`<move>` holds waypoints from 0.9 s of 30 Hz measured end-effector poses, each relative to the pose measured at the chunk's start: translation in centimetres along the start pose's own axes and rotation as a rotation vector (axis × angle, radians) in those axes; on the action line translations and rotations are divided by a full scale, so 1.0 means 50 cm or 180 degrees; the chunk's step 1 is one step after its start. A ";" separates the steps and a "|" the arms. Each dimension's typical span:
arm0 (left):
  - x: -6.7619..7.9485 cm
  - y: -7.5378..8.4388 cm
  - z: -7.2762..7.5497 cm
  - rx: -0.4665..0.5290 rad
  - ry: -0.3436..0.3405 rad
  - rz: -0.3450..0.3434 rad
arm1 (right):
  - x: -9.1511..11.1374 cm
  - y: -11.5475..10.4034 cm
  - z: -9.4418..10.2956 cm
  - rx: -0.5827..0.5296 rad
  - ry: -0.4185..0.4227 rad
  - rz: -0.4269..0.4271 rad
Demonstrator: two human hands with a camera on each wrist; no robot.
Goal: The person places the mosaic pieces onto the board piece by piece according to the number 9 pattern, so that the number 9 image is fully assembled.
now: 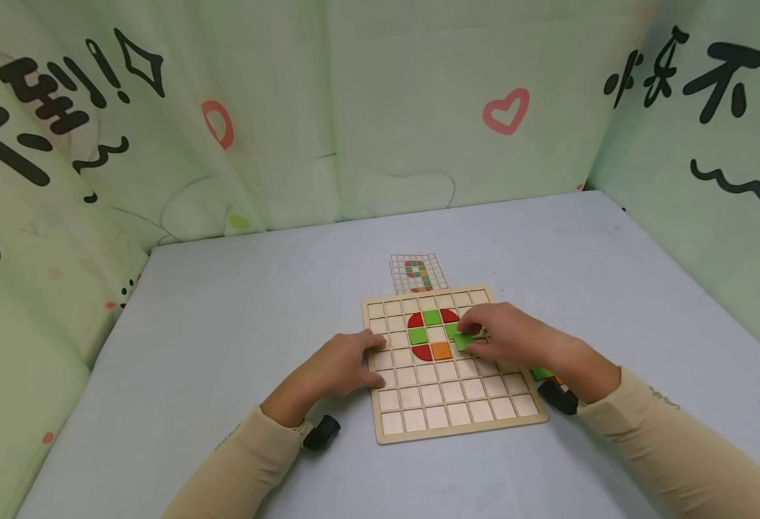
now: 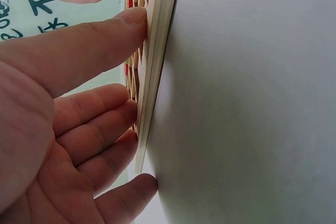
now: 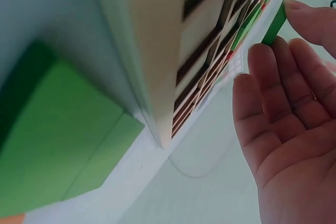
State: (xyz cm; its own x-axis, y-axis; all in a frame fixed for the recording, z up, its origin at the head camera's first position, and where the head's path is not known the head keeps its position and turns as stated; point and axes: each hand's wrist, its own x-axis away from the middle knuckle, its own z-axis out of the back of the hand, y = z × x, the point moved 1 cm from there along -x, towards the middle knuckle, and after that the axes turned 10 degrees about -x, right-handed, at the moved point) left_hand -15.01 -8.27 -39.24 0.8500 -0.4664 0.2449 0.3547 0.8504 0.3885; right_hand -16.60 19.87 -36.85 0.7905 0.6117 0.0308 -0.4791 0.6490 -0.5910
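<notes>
A light wooden grid board [image 1: 464, 430] lies on the table. In its cells sit red quarter-round tiles [image 1: 421, 352], green square tiles [image 1: 418, 336] and an orange square tile [image 1: 441, 351], ringing a bare cell. My right hand [image 1: 512, 335] pinches a green square tile [image 3: 278, 18] between thumb and fingertips, just over the cell to the right of the orange one. At the board's left edge rests my left hand [image 1: 343, 364], its fingers extended. The left wrist view shows the left thumb [image 2: 100, 45] on the wooden frame, with the other fingers along it.
A printed pattern card [image 1: 418, 270] lies behind the board, partly covered by its far edge. More green pieces [image 3: 68, 129] stand close by the board's right side, partly hidden by the right wrist. Printed curtains [image 1: 386, 108] enclose the table [image 1: 237, 310].
</notes>
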 end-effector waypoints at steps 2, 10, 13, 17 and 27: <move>0.000 -0.001 0.000 0.0006 0.0005 -0.0013 | -0.001 -0.004 -0.001 0.0020 -0.0017 -0.0004; 0.000 -0.001 -0.001 0.0010 0.0012 -0.0026 | -0.007 -0.008 -0.005 0.0046 -0.0127 -0.0131; 0.000 -0.001 -0.001 0.0015 0.0014 -0.0030 | -0.009 -0.007 -0.007 0.0044 -0.0161 -0.0142; 0.001 -0.001 0.001 0.0013 0.0018 -0.0057 | -0.011 -0.006 -0.009 0.0098 -0.0189 -0.0135; 0.003 0.000 0.001 0.0042 0.0035 -0.0057 | -0.012 -0.005 -0.013 0.0172 -0.0242 -0.0091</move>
State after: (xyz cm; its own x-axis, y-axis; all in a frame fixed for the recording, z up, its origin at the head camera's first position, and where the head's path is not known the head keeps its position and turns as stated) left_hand -14.90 -8.34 -39.16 0.8478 -0.4788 0.2281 0.3648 0.8386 0.4045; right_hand -16.69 19.06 -37.22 0.7740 0.6237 0.1094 -0.4782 0.6889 -0.5447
